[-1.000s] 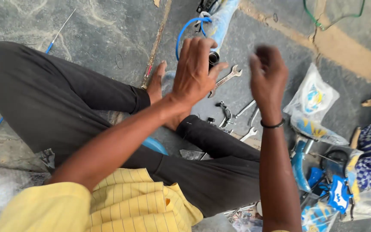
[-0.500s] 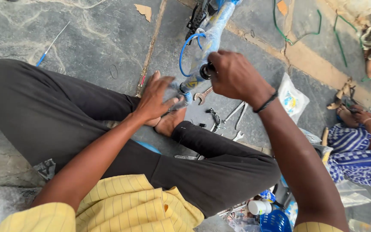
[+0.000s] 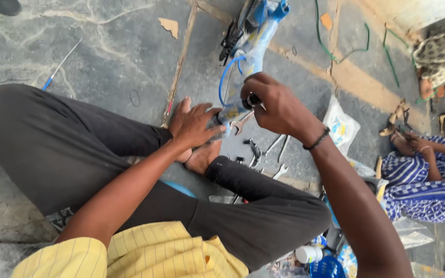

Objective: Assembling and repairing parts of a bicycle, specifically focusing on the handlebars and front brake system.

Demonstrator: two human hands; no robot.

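Observation:
I sit cross-legged on a stone floor. A light blue bicycle frame (image 3: 257,38) wrapped in clear plastic lies in front of me, with a blue cable (image 3: 225,77) looping off it. My right hand (image 3: 274,105) is closed around a black round part at the frame's near end. Fingers spread, my left hand (image 3: 195,125) presses on the lower end of the frame, just above my bare foot (image 3: 202,157).
Several spanners (image 3: 276,146) lie on the floor beside my foot. A plastic bag (image 3: 342,126) sits to the right, with more blue parts and a white tub (image 3: 307,254) near my right knee. Another person in blue patterned cloth (image 3: 428,180) sits at the right.
My right hand came down from the air and closed on the black part at the frame's end. My left hand dropped from the frame's top to its lower end by my foot.

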